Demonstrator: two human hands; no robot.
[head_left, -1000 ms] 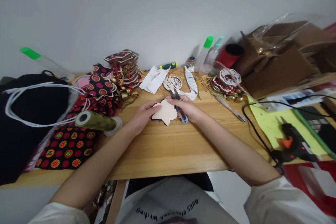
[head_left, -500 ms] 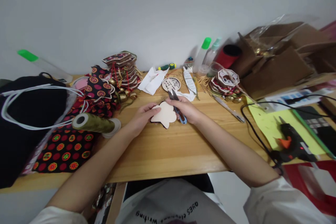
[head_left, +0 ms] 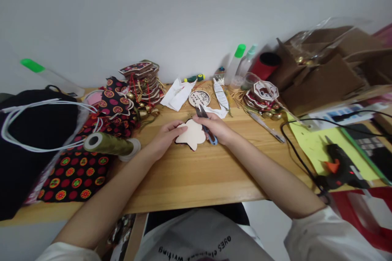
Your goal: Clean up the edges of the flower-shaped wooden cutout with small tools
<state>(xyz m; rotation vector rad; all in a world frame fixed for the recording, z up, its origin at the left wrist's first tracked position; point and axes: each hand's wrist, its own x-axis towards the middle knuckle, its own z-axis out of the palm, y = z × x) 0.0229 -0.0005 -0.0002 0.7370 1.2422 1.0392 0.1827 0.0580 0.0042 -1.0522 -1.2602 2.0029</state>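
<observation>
A pale, flower-shaped wooden piece (head_left: 192,135) with a dark edge is held over the middle of the wooden table (head_left: 196,179). My left hand (head_left: 167,138) grips its left side, thumb on top and fingers underneath. In my right hand (head_left: 217,126) are small thread snips (head_left: 211,135) with blue handles, their dark blades pointing away from me. The right fingertips also touch the upper right edge of the piece. Just beyond lies a round wooden disc (head_left: 199,98) with black drawing and writing on it.
Left are patterned fabric (head_left: 76,175), a green thread spool (head_left: 107,143) and a stack of ornaments with bells (head_left: 143,77). White paper (head_left: 178,94) and a glue tube (head_left: 220,94) lie behind. To the right are a pen (head_left: 266,125), a glue gun (head_left: 339,167) with cord and a cardboard box (head_left: 321,77).
Very little differs. The wooden piece has tilted slightly in my hands, and the snips have shifted a touch. Nothing was let go or picked up.
</observation>
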